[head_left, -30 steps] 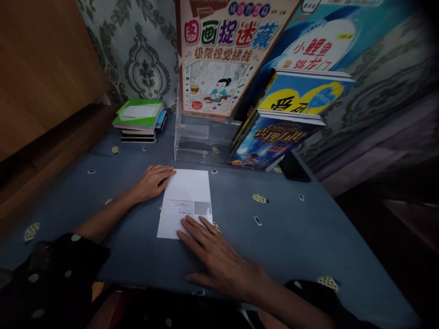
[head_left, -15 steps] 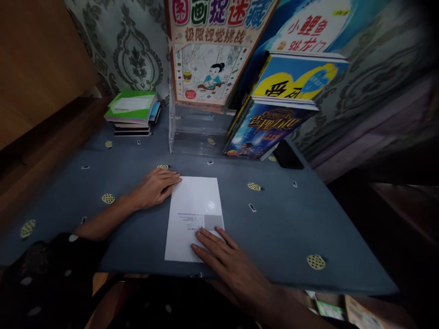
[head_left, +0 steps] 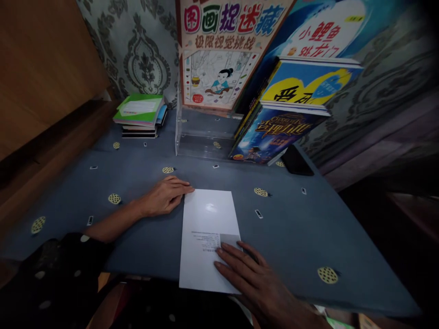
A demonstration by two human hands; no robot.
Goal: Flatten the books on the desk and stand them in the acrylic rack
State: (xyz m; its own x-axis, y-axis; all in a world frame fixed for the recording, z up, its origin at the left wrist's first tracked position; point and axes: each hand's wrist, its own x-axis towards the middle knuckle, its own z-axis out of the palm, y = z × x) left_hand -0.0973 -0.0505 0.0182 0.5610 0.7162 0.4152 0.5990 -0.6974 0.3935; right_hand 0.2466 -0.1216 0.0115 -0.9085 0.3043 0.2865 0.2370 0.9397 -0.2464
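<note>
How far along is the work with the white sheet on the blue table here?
Done: the white sheet lies flat and unfolded on the blue table, its near edge overhanging the table's front. In hand: the left hand rests at the sheet's far left corner, and the right hand presses flat on its near right part. Left: no fold or crease shows in the sheet yet.

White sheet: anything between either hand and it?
Nothing visible. The right hand lies flat on the sheet at its near right corner, and the left hand touches its far left corner. Bare tablecloth surrounds it.
</note>
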